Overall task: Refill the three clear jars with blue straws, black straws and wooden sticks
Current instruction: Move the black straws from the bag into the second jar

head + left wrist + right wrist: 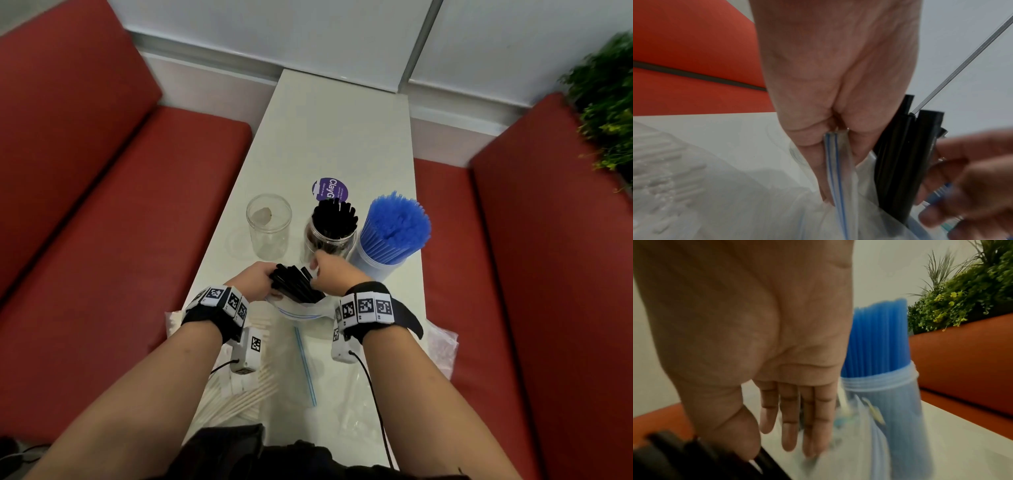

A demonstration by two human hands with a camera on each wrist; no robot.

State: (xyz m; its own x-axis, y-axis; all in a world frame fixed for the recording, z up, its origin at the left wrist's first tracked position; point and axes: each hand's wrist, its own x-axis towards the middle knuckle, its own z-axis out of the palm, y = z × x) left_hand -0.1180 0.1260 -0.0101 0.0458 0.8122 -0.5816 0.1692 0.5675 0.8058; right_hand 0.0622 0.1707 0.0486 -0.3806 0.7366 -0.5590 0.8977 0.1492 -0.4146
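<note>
Two hands drew light black straws from a soft zip bag, near three clear jars.

Nearest, the left hand (255, 281) pinched the crinkly bag (301, 310) and bundle (296, 282); the right hand (777, 369) hovered, its grip apart. The slippery, stiff straws looked best clasped mid-bundle. Beyond on the tabletop (339, 137): empty jar (269, 228), black-straw jar (330, 233), blue-straw jar (390, 236).
</note>
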